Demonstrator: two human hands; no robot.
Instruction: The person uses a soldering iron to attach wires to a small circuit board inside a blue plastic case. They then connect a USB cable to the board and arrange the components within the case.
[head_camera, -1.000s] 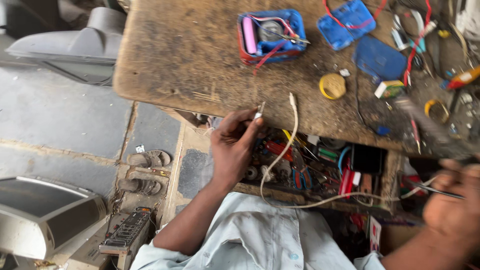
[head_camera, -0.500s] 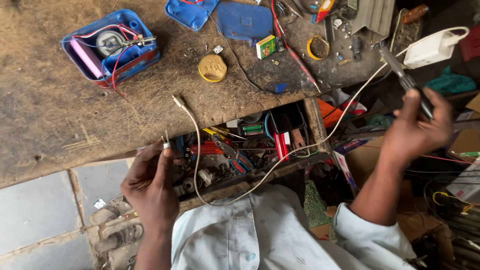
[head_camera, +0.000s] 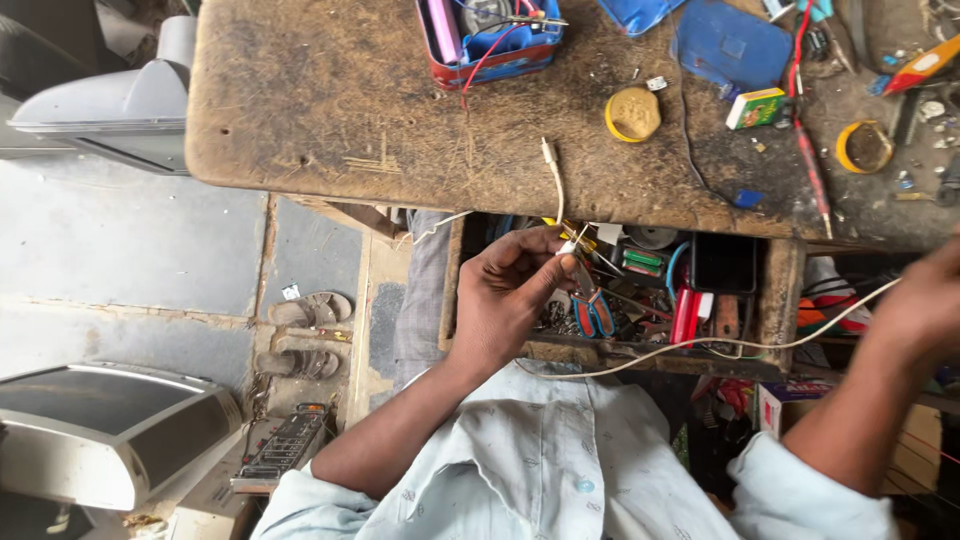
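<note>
Pinching the end of a thin white cable (head_camera: 556, 185) btwn thumb & fingertips, the left hand (head_camera: 505, 300) sits just over the open drawer (head_camera: 778, 300), which is crammed w/ pliers, red & green bits, wires. The cable's other run sags across the drawer front to the right hand (head_camera: 925, 305), blurred at frame edge, so can't tell its grip. Up on the worn wooden bench (head_camera: 330, 100), an open blue case (head_camera: 490, 40) holds a pink cell, motor & red/blue wires; a round yellow tin (head_camera: 633, 113) lies near.
</note>
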